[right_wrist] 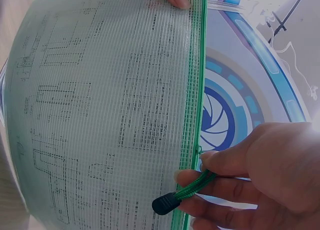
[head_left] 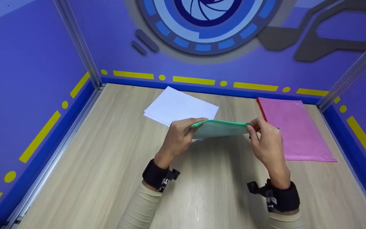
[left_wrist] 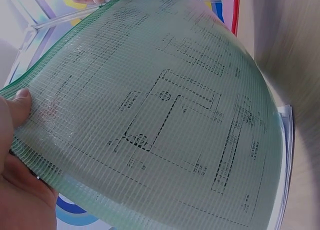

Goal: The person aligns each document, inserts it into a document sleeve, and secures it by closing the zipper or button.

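A green mesh zipper pouch (head_left: 222, 128) is held up above the table, its zipper edge uppermost. Printed sheets with dashed line drawings show through its clear mesh (left_wrist: 165, 130). My left hand (head_left: 179, 135) grips the pouch at one end of the zipper edge, thumb on the near face. At the other end my right hand (head_left: 267, 143) pinches the green cord pull (right_wrist: 192, 185) of the zipper slider between thumb and fingers. The pull's black end piece (right_wrist: 166, 204) hangs past the fingers over the mesh. The pouch bows outward in both wrist views.
White paper sheets (head_left: 179, 106) lie stacked behind the pouch on the wooden table (head_left: 106, 152). On the right, a pink pouch with a red zipper edge (head_left: 297, 130) lies flat beyond my right hand. Blue printed walls (head_left: 122, 60) enclose the table's back and sides.
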Motion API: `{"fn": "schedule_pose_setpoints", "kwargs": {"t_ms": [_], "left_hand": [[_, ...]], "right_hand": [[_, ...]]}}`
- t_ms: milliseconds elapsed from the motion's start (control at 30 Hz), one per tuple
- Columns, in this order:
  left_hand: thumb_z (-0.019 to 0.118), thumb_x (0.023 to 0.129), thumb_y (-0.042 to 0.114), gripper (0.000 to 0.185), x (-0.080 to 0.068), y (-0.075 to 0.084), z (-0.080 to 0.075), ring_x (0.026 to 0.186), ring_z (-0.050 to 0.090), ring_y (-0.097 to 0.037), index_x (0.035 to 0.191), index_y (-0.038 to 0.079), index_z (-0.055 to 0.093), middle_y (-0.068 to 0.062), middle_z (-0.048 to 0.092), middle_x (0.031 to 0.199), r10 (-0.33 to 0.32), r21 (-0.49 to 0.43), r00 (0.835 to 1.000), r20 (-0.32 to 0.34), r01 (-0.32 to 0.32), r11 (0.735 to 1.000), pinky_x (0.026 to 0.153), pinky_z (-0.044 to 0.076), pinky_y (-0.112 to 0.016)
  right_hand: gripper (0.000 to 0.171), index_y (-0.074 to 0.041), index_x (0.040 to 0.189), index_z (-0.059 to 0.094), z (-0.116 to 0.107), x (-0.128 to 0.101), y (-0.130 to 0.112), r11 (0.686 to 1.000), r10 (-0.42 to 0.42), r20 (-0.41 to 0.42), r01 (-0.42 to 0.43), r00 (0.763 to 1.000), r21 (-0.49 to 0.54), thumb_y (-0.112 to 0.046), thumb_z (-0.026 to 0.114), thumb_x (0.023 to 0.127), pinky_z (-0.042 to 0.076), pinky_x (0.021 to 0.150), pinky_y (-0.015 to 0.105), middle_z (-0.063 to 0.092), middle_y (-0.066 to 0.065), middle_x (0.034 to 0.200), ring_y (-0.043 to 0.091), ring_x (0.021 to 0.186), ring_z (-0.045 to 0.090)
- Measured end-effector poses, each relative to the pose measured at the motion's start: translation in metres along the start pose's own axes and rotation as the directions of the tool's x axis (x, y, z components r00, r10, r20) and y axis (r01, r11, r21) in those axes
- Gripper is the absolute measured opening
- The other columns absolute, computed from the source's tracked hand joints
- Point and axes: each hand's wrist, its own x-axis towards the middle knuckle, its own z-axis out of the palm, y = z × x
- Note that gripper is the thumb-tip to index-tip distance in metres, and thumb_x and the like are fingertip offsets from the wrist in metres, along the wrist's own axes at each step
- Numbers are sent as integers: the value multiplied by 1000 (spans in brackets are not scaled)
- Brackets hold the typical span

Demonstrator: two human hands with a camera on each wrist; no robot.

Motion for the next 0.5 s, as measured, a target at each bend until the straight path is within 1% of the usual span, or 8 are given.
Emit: {"fn": "schedule_pose_setpoints", "kwargs": {"t_ms": [233,367,500], "left_hand": [[66,101,-5,32,0,-1,-1,112,73,-13,127,9,78,-5,79,118,-8,10,1000,-4,8,1000,95,59,-36],[66,101,-5,30,0,-2,-2,111,73,-13,125,8,78,-5,79,117,-16,13,1000,-4,16,1000,95,59,-35],[68,101,-1,24,-1,-4,-2,108,74,-15,122,6,78,-6,79,115,-21,27,1000,-17,21,999,93,59,-35]], "right_hand": [[7,1,97,68,-1,1,1,998,-4,14,3,1000,55,1,75,97,56,74,49,73,12,85,27,78,71],[7,0,97,68,-1,1,1,999,1,22,-2,1000,50,-1,75,97,55,74,49,73,12,85,27,79,71],[7,-1,98,68,-1,1,1,1000,4,21,-5,1000,31,-1,75,98,53,72,48,73,11,85,27,77,70]]}}
